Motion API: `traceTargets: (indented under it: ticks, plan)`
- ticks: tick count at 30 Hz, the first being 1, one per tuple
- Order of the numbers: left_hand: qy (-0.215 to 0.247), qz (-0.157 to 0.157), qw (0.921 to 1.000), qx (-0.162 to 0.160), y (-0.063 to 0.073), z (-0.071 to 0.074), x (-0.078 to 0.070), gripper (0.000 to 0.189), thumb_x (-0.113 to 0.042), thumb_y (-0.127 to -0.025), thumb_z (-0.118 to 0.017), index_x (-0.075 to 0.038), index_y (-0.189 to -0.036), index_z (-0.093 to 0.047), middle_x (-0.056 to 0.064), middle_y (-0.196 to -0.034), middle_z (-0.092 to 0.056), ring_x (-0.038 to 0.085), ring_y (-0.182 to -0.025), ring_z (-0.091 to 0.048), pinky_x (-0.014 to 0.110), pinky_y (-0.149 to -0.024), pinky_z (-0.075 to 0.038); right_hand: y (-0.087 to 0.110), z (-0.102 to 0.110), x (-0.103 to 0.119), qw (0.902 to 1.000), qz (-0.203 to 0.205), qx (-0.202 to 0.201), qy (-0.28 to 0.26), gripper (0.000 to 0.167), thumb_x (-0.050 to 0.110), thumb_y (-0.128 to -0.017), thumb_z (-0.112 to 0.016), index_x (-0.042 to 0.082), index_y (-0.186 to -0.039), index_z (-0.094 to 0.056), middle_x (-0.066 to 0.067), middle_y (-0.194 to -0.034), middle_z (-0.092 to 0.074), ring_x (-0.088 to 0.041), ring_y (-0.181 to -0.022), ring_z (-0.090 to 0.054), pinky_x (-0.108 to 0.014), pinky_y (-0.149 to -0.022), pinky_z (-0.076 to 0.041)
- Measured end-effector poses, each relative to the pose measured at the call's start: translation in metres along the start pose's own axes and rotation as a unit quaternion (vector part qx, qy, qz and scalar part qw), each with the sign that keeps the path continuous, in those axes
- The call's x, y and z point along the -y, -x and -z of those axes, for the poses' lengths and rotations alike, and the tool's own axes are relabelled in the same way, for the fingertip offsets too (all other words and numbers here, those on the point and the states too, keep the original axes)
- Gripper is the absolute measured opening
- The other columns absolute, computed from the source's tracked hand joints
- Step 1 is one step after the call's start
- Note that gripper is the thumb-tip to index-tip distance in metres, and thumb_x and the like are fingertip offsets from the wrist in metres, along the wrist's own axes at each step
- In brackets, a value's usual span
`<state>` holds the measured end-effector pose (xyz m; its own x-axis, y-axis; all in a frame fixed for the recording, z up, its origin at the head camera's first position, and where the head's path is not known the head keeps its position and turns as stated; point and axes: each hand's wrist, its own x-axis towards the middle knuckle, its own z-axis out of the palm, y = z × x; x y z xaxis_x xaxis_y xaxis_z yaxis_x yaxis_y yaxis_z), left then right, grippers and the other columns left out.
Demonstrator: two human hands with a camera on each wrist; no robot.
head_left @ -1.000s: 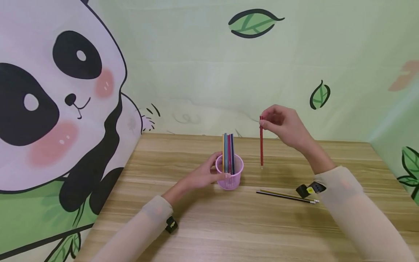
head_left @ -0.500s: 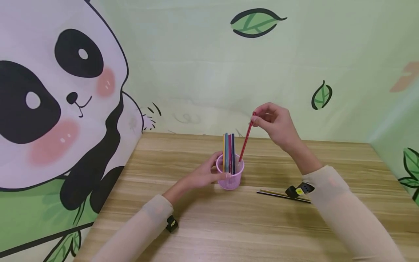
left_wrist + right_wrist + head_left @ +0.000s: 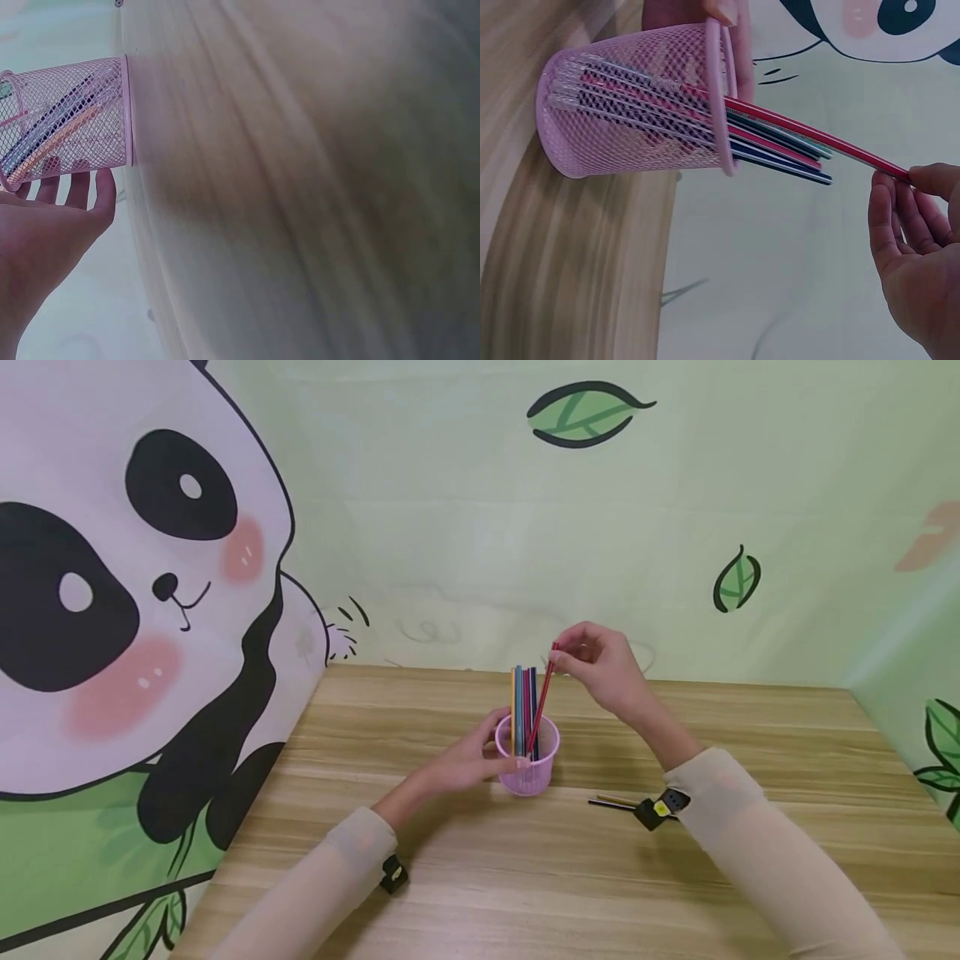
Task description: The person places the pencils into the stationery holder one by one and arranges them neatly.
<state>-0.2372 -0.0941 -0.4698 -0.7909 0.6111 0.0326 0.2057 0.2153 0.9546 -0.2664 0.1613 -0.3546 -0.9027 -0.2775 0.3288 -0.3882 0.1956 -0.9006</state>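
A pink mesh pencil cup (image 3: 527,783) stands upright on the table, holding several upright pencils (image 3: 518,702) with yellow, blue, pink and dark sides. My left hand (image 3: 467,763) grips it from the left, thumb at the front of the rim. In the left wrist view, its fingers lie along the side of the mesh cup (image 3: 64,120). With thumb and fingertips, my right hand (image 3: 606,675) pinches the top end of a red pencil (image 3: 543,697). That pencil slants, its lower part inside the cup; in the right wrist view, the red pencil (image 3: 817,136) crosses the rim beside the others.
Two pencils (image 3: 611,803), one black and one yellowish, lie on the wooden table (image 3: 480,877) to the right of the cup, partly hidden by the right wrist camera (image 3: 651,814). A printed panda backdrop (image 3: 450,527) rises behind the table.
My right hand has moved left and then down, bringing the red pencil from beside the cup over its rim and into it. The left hand has stayed on the cup.
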Motion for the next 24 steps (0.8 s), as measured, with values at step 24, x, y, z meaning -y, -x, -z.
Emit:
traceTargets:
  ticks: [24]
  plan:
    - [0.002, 0.001, 1.0, -0.003, 0.0, 0.0, 0.001, 0.083, -0.026, -0.098, -0.077, -0.025, -0.165, -0.027, 0.009, -0.162, -0.043, 0.029, -0.145, -0.048, 0.048, -0.119, -0.043, 0.011, -0.023, -0.03, 0.9991, -0.032, 0.016, 0.023, 0.015, 0.007, -0.101, -0.073, -0.003, -0.11, -0.067, -0.019, -0.102, -0.073, -0.036, -0.09, -0.072, -0.03, -0.08, -0.064]
